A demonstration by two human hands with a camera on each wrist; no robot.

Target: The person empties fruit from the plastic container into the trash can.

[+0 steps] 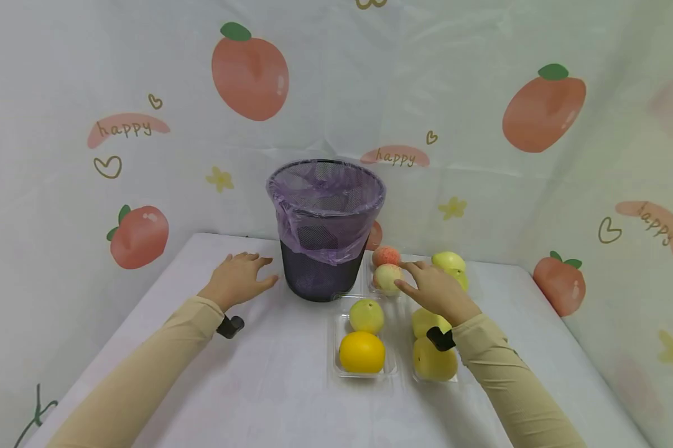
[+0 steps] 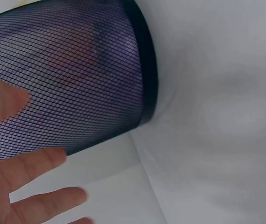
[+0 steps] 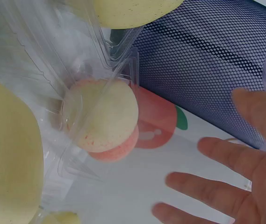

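Note:
A dark mesh wastebasket [image 1: 320, 280] lined with a purple plastic bag [image 1: 336, 239] stands upright at the back of the table. To its left my left hand [image 1: 236, 280] hovers with fingers spread, holding nothing; the left wrist view shows its fingers beside the mesh wall [image 2: 90, 93]. Over on the right side, my right hand [image 1: 434, 289] reaches forward with straight fingers and an empty palm. Its fingertips overlap two peaches, a pinkish-red one [image 1: 386, 256] and a pale one [image 1: 387, 277], in the head view. In the right wrist view the pale peach [image 3: 102, 114] lies in clear plastic.
A clear plastic tray [image 1: 392, 364] in front of the basket holds a yellow-green fruit [image 1: 366, 316] and a bright yellow fruit [image 1: 362, 353]. Two pale yellow fruits [image 1: 434, 359] sit in a tray under my right wrist. Further yellow-green fruits [image 1: 448, 261] lie at the back right.

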